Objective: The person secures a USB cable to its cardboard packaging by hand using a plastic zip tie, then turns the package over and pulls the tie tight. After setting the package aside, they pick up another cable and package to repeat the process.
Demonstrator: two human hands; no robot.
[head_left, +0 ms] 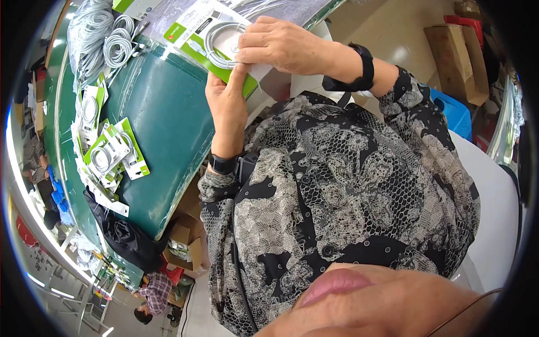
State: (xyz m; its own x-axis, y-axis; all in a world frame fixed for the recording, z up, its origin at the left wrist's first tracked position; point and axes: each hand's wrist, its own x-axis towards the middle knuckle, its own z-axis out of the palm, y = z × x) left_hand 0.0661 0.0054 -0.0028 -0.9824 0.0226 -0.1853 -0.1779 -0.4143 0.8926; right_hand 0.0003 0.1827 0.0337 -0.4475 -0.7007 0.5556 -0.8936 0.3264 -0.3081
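Right now, the left hand (229, 101) and the right hand (276, 46) both hold one green and white cable card (191, 28) up over the near edge of the green bench (160, 106). The left grip is pinched on the card's bottom edge, with its thumb on the front and the other fingers hidden behind. The right grip is closed on the card's right side, fingertips over the front; its thumb is hidden.

A pale cable coil (209, 44) lies on the front of the card, so this one looks nearly done to me. I can't tell if the coil is tied on tight, because the fingers cover part of it.

To the left of the card and lower down, a messy pile of packed cable cards (115, 149) sits on the bench. Some of them show a coil on the front, so I think those are done.

Straight left of the card are a small bundle of loose coils (118, 49) and a big bundle of grey cables (92, 33). They have no cards on them, so they look like the part left to do.

Far below and left of the card, past a cardboard box (195, 255), is a person in a checked shirt (156, 291).
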